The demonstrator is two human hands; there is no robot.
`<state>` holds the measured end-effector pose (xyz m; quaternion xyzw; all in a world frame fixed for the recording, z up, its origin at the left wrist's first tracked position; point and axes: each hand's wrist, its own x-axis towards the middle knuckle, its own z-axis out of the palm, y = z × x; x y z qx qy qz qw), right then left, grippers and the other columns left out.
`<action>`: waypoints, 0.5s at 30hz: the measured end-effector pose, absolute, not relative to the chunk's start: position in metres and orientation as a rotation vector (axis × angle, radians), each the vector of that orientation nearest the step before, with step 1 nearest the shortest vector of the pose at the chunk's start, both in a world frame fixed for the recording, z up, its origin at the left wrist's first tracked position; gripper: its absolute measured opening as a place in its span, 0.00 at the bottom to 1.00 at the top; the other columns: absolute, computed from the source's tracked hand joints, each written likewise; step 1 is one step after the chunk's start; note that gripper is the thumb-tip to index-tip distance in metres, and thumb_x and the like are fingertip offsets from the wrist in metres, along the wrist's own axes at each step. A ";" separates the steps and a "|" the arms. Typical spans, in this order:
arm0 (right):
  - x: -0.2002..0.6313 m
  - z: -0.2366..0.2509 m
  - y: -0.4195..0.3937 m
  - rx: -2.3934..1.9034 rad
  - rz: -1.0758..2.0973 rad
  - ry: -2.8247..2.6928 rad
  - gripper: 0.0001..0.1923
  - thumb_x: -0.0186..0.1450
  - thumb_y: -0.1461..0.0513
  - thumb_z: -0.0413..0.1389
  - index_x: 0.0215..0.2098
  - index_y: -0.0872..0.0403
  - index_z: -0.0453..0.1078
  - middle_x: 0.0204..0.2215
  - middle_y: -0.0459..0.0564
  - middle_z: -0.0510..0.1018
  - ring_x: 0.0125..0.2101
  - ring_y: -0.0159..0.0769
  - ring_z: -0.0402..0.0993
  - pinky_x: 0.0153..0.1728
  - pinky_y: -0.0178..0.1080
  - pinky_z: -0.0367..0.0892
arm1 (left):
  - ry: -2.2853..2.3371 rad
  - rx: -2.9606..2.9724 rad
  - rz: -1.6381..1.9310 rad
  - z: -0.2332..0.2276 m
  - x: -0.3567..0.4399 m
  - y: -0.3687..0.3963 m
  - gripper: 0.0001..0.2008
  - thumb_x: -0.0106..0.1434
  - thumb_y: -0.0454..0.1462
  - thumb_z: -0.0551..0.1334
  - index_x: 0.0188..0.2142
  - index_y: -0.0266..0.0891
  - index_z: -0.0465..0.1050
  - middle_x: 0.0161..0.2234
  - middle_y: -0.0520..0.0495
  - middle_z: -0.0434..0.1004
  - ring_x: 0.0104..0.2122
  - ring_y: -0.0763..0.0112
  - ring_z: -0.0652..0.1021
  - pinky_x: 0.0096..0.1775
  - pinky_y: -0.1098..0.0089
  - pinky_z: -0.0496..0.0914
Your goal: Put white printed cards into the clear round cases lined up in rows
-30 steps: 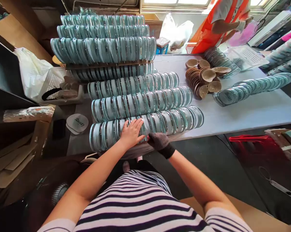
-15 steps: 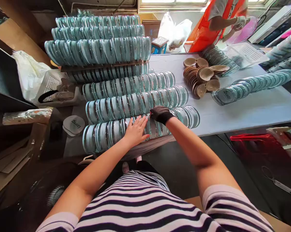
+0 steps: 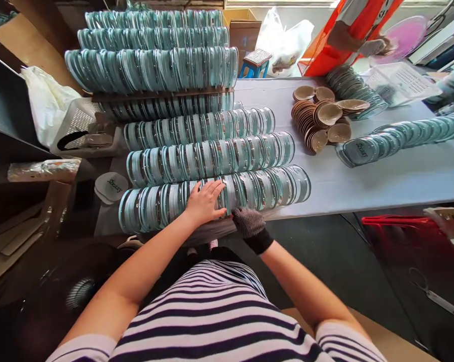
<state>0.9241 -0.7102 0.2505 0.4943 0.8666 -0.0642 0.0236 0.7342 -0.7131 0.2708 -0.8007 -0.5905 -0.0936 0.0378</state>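
Observation:
Along the near edge of the table runs a row of round, clear-edged discs (image 3: 166,202), standing on edge and packed face to face. My bare left hand (image 3: 204,202) lies on top of this row near its middle, fingers stretched out and thumb apart. Just right of it, my right hand (image 3: 248,222) wears a dark striped glove and is low at the row's front side, its fingers curled together. A tiny red spot shows at its fingertips; what they hold, if anything, cannot be made out. A second row of discs (image 3: 212,156) lies just behind.
More disc rows (image 3: 151,70) are stacked at the back left. Brown oval pieces (image 3: 304,125) are piled on the white tabletop (image 3: 325,188), with another disc row (image 3: 400,138) to the right. A person in an orange vest (image 3: 348,30) stands behind. Printed pads (image 3: 111,187) lie left.
My right hand has moved from the back of the near row over to its front side, towards me. My left hand stays flat on the row. The view has shifted slightly.

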 end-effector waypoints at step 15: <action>0.928 0.335 -0.588 1.541 -0.040 2.525 0.18 0.67 0.58 0.51 0.48 0.59 0.77 0.44 0.62 0.80 0.44 0.46 0.77 0.43 0.41 0.69 | -1.705 -2.521 -0.135 0.284 0.775 -0.693 0.40 0.65 0.54 0.55 0.70 0.37 0.49 0.70 0.40 0.50 0.69 0.53 0.53 0.66 0.45 0.47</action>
